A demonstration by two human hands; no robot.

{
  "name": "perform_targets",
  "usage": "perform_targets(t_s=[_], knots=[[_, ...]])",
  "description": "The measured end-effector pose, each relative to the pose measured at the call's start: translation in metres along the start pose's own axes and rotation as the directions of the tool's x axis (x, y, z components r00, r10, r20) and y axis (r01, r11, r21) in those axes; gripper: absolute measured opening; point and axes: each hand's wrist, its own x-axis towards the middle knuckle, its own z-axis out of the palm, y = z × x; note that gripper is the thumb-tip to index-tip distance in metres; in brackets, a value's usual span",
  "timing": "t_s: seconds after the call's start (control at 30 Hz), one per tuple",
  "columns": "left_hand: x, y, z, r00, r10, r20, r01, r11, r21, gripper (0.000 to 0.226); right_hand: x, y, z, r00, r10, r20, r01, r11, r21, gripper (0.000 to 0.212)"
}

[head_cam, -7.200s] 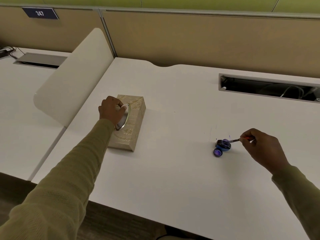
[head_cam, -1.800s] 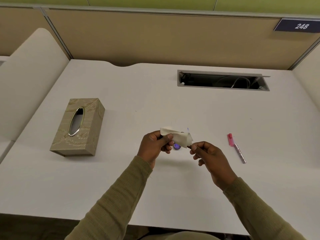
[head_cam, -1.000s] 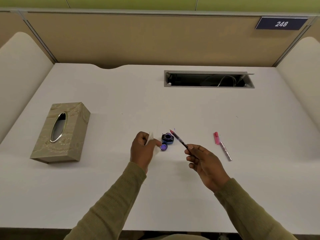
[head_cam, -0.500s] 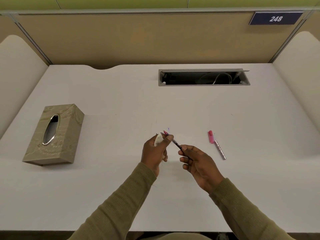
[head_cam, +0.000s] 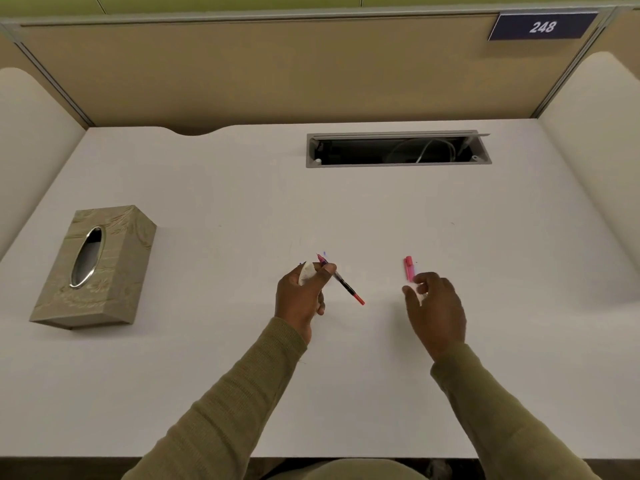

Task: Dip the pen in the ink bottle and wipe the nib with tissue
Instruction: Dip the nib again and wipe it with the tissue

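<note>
My left hand (head_cam: 302, 296) holds the dip pen (head_cam: 343, 281) between thumb and fingers, with a crumpled white tissue (head_cam: 306, 274) tucked in the same hand. The pen's pink nib end points up and away; its red tail sticks out to the lower right. The ink bottle is hidden behind my left hand. My right hand (head_cam: 433, 308) hovers open over the table to the right, fingers spread, right above the pink pen cap (head_cam: 408, 268), partly covering it.
A beige tissue box (head_cam: 93, 268) with an oval opening sits at the left of the white table (head_cam: 207, 375). A cable tray slot (head_cam: 398, 149) lies open at the back. Padded dividers stand on both sides.
My right hand let go of the pen and moved right to the pink cap. My left hand now holds the pen together with the tissue.
</note>
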Motion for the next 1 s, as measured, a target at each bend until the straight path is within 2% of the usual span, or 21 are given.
perform_targets(t_s=[0.13, 0.23, 0.6, 0.73, 0.83, 0.9, 1.0], knots=[[-0.001, -0.003, 0.006, 1.000, -0.005, -0.008, 0.005, 1.000, 0.023, 0.008, 0.012, 0.024, 0.000, 0.996, 0.084, 0.037, -0.077, 0.984, -0.162, 0.035], [-0.001, -0.005, 0.009, 1.000, -0.008, -0.018, 0.008, 1.000, 0.029, 0.008, 0.016, 0.032, 0.002, 0.994, 0.087, 0.070, -0.072, 0.977, -0.199, 0.033], [-0.005, -0.009, 0.017, 0.999, -0.002, -0.043, 0.003, 1.000, 0.030, 0.013, 0.017, 0.042, 0.002, 0.995, 0.081, 0.060, -0.069, 0.981, -0.183, 0.017], [-0.006, -0.008, 0.020, 0.999, -0.007, -0.051, 0.009, 1.000, 0.025, 0.011, 0.008, 0.046, -0.006, 0.994, 0.105, 0.039, -0.102, 0.991, -0.082, 0.013], [-0.007, -0.007, 0.021, 0.999, -0.008, -0.053, 0.009, 1.000, 0.004, 0.022, -0.004, 0.044, -0.011, 0.998, -0.025, 0.052, 0.021, 0.997, 0.074, 0.007], [-0.009, -0.005, 0.022, 0.999, 0.004, -0.054, -0.004, 1.000, -0.006, 0.018, -0.015, 0.038, -0.013, 0.984, -0.161, 0.073, 0.147, 0.975, 0.168, 0.008], [-0.011, 0.001, 0.022, 0.997, 0.028, -0.065, -0.029, 0.999, -0.012, 0.010, -0.027, 0.027, -0.016, 0.960, -0.254, 0.121, 0.215, 0.939, 0.267, 0.012]])
